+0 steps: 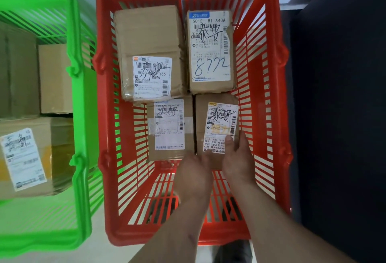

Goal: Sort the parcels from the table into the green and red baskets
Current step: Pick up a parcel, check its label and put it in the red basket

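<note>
From the head view, a small brown cardboard parcel with a white label [217, 129] is being set into the red slatted plastic basket [279, 87] by both hands. The left hand [194, 171] fingers are curled at its near edge; the right hand [238, 158] fingers are being pressed on label and side. It is best lowered flat and released evenly. The basket's side wall is lying just right of the fingers, another labelled carton [169, 129] touching left, open floor nearer.

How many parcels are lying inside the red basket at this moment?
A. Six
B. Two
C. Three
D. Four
D. The red basket holds four brown parcels, two at the far end and two nearer, and both hands are on the near right parcel.
</note>
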